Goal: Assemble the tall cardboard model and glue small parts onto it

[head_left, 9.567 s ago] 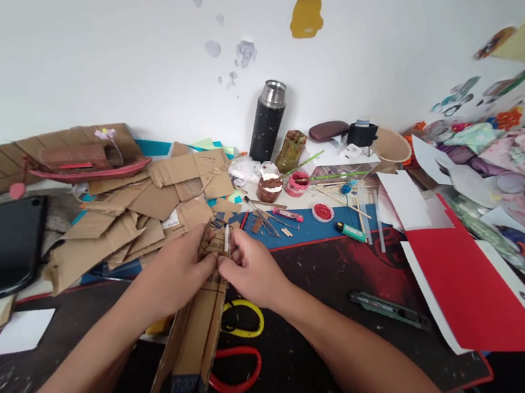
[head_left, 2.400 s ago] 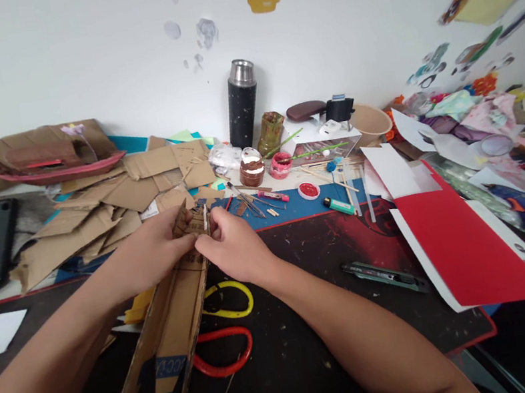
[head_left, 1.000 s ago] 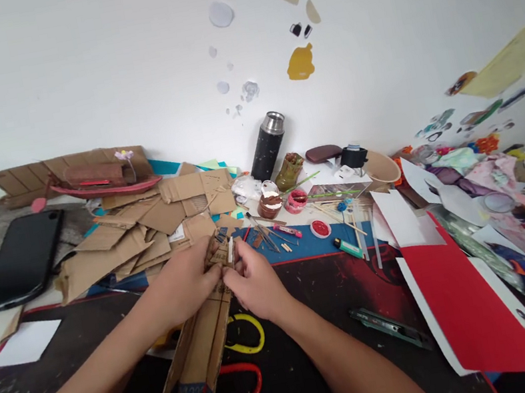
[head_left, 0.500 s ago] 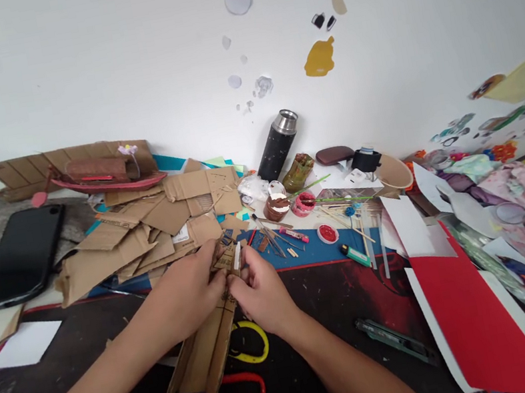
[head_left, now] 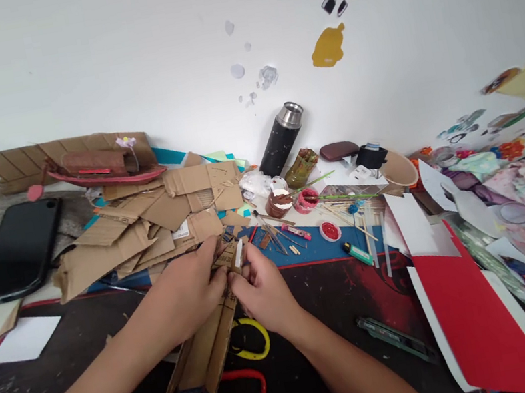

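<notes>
A long folded cardboard piece (head_left: pixel 213 351) slants up from the bottom edge toward both hands. My left hand (head_left: pixel 192 290) is closed on its far end from the left, the fingertips partly hidden. Pinched at the same end, from the right, is my right hand (head_left: pixel 264 285). A small white strip (head_left: pixel 238 253) stands between the hands, by the right thumb and fingers; I cannot tell whether it is stuck to the cardboard. Just right of the cardboard lie scissors with one yellow handle (head_left: pixel 266 341) and one red handle (head_left: pixel 263 386), their blades hidden.
Cardboard scraps (head_left: pixel 146 227) are piled behind my left hand, near a model boat (head_left: pixel 106 173) and a phone (head_left: pixel 18 250). Paint pots (head_left: pixel 306 200) and a black flask (head_left: pixel 281 142) stand farther back. A box cutter (head_left: pixel 397 340) and red card (head_left: pixel 482 320) lie right.
The view has shifted slightly, so the wall and table items sit a little differently. Both hands keep their hold on the cardboard, with hardly any movement.
</notes>
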The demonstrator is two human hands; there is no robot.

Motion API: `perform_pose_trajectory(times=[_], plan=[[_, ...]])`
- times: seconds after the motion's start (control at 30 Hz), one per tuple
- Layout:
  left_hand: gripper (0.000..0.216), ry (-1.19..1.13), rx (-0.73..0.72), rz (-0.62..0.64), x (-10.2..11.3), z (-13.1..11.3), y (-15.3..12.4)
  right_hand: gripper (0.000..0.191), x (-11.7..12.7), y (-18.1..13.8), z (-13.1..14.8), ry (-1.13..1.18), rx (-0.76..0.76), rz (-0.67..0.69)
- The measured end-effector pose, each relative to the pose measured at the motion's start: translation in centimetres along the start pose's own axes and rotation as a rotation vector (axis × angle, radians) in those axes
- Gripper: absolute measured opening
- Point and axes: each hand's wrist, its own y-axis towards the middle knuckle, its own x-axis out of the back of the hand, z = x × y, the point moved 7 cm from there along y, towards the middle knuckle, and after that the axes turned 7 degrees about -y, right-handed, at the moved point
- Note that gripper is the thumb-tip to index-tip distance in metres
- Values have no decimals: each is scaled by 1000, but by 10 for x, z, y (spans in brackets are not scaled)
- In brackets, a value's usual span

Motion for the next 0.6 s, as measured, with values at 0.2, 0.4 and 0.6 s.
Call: perform_pose_trajectory(times=[0.2,0.4,0.6], plan=[[23,17,-11,-15,-2,1,0,29,1,0,0,-25,-11,-16],[22,-21,-35,-46,-1,0,0,28,0,0,1,4,-3,-15],[22,5,9,9,-1,-3,0,30,0,-1,0,8,-25,-9]])
